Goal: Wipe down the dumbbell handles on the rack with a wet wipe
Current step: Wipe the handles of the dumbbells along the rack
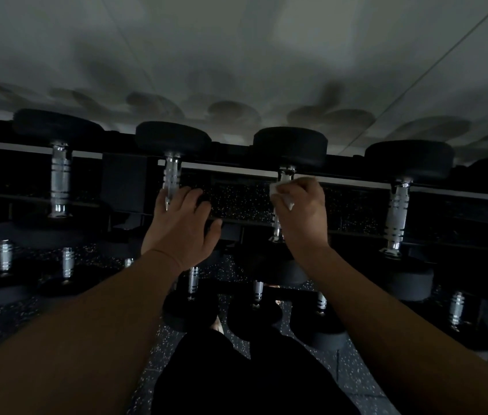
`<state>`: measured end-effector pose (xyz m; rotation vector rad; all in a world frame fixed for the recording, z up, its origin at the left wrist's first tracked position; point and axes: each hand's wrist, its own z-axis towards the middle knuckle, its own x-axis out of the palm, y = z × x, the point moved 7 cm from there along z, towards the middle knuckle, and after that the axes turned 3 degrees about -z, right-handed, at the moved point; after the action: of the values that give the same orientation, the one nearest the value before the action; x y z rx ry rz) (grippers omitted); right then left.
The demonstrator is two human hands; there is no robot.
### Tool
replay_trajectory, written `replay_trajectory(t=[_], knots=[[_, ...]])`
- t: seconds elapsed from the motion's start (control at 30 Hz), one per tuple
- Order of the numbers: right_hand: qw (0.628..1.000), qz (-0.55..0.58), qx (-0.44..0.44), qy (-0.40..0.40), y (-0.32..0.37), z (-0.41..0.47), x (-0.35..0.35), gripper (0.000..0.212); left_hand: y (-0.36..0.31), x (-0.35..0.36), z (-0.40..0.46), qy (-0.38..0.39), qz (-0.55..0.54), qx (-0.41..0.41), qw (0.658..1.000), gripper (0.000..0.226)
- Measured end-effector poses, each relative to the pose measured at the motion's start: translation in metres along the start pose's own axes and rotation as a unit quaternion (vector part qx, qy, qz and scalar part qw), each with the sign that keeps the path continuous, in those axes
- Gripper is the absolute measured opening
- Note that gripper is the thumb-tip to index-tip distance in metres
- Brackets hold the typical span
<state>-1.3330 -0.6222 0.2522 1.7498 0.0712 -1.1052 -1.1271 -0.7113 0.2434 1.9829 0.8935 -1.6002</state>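
Four dumbbells sit in a row on the top shelf of the rack (236,169), each with a ribbed chrome handle between black rubber heads. Farthest left, the first handle (60,181) stands free and untouched. Next along, the left hand (181,226) rests on the second handle (171,178), fingers loosely spread and laid over its lower end, not clenched, apparently steadying the weight. Further right, the right hand (302,211) curls around the third handle (281,232), its fingers and thumb pinching a white wet wipe (280,193) against the metal near the top end. The fourth handle (397,217) to the right is bare. More dumbbells lie on the lower shelf, dim in this light.

Judging by their build, the dumbbells are heavy and rigid and should stay put in their cradles, so little bracing is needed. Chrome is smooth and likely slick when damp, though the ribbed bands give purchase. By contrast the wipe is soft, thin and limp; wrapping it round the bar and gripping through it seems the best hold.
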Motion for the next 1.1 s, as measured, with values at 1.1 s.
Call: replay_trajectory(t=[1.1], knots=[[0.997, 0.013, 0.07, 0.031, -0.009, -0.01, -0.005, 0.03, 0.001, -0.001, 0.0, -0.007, -0.017, -0.003, 1.0, 0.058]])
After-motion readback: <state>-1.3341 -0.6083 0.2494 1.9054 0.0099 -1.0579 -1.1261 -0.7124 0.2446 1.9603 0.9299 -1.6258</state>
